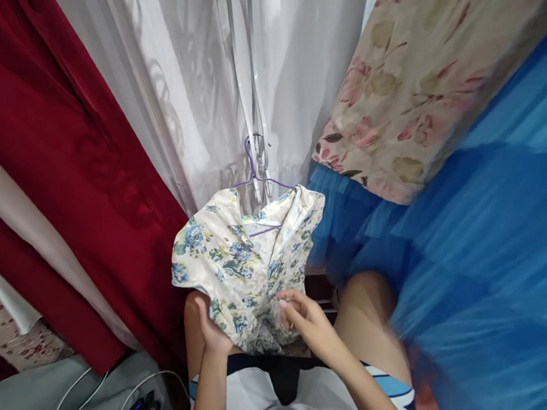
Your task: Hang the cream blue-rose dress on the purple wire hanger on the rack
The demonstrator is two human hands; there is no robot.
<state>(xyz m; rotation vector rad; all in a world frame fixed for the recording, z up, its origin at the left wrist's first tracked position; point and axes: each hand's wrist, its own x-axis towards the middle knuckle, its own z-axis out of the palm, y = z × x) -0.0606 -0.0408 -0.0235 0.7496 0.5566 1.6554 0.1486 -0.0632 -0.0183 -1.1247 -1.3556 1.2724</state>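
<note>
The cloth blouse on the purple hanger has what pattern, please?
The cream cloth blouse has blue flowers with greenish leaves, best seen in the head view.

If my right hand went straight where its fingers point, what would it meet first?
Probably the front of the floral blouse; whether your right hand already touches it is hard to tell.

Floral blouse (240,257): off-white, blue flowers, green-yellow leaves, short sleeves, open neckline. Hung on 1 thin purple hanger (253,176), 1 shoulder to each side of it. Hanger's lower bar showed through the neckline. Fabric was creased, bunched at the end farthest from the hanger.
</note>
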